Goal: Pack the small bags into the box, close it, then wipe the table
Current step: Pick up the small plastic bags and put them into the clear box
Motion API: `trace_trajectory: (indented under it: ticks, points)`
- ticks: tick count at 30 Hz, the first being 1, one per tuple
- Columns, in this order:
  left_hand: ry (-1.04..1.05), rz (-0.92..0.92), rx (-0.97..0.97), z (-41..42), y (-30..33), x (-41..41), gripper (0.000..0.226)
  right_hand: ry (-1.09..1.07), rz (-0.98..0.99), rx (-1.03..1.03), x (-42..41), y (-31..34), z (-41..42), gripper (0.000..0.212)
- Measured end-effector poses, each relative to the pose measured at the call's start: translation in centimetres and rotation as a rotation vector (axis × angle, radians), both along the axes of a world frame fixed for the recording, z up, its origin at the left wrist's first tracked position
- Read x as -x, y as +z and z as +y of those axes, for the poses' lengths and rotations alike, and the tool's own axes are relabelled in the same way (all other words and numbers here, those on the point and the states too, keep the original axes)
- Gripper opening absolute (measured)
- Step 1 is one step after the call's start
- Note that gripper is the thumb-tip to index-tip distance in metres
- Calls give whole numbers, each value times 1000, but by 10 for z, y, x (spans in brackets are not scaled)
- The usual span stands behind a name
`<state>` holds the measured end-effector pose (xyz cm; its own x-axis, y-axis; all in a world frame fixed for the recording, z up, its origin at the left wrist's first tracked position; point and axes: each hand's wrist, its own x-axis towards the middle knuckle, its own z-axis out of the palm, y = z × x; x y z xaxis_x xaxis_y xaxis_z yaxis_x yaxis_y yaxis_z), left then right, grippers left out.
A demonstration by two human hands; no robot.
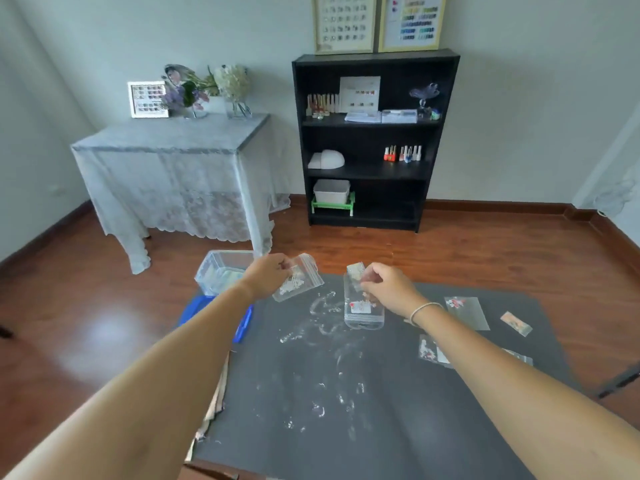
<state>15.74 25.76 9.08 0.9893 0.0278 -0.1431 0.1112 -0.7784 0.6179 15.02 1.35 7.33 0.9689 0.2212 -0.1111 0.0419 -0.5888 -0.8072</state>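
Observation:
My left hand (268,273) pinches a small clear zip bag (300,282) with white bits inside, held above the far left part of the dark table (346,393). Just left of that hand stands the clear plastic box (221,271), open, at the table's far left corner. My right hand (388,289) grips small clear bags (362,306) that hang down from its fingers, one with a red and white label. More small bags lie on the table at the right (465,311), (516,323), (431,351).
A blue lid (242,323) lies at the table's left edge beneath the box. White powdery smears (325,341) cover the table's middle. Beyond are a lace-covered side table (173,168), a black shelf unit (374,140) and wooden floor.

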Motion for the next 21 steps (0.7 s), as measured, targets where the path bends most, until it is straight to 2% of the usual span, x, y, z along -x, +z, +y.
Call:
trace_trajectory:
  ticks: [2, 5, 7, 11, 13, 16, 18, 21]
  points:
    - [27, -28, -36, 48, 4, -17, 10, 8, -58, 1, -20, 8, 44, 22]
    - [26, -29, -72, 111, 3, -41, 18, 15, -125, 11, -49, 15, 107, 16]
    - [7, -13, -82, 142, -2, -57, 15, 14, -149, 18, -68, 17, 144, 13]
    - [-60, 40, -167, 185, -18, -88, 24, 54, -188, 60, -95, 19, 201, 28]
    - [-130, 89, -220, 199, -28, -98, 32, 85, -198, 97, -107, 20, 222, 26]
    - [-207, 145, -287, 210, -45, -105, 31, 124, -221, 122, -122, 21, 244, 32]
    - [-239, 123, -317, 215, -55, -105, 32, 150, -208, 119, -131, 21, 255, 27]
    - [-316, -21, -400, 225, -67, -104, 40, 223, -179, 164, -144, 18, 272, 14]
